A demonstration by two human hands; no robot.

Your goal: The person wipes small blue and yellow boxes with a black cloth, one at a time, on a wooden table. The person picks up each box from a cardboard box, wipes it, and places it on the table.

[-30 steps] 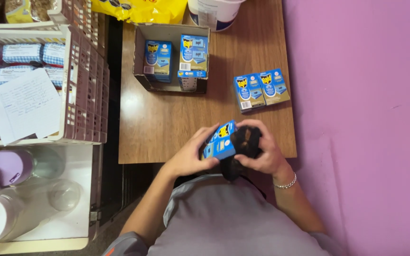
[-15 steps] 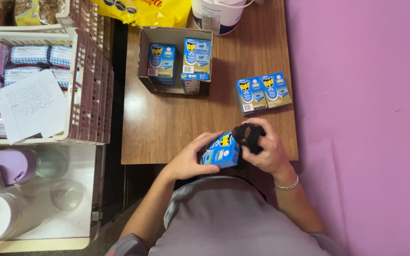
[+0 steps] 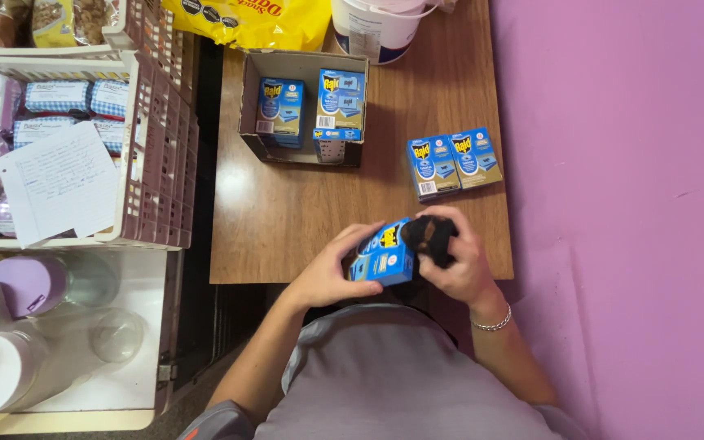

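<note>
Wiping step | my left hand (image 3: 327, 273) grips blue box (image 3: 384, 254) | my right hand (image 3: 458, 261) clenches dark cloth (image 3: 429, 236) against it | next, I judge: turn box.

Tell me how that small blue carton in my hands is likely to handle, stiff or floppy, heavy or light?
The small blue carton looks like thin cardboard with crisp flat faces, so probably stiff but crushable under a hard squeeze. The left hand steadies it with fingertips alone, so it seems light. The right hand presses a dark cloth against it; its glossy print may be slightly slippery.
</note>
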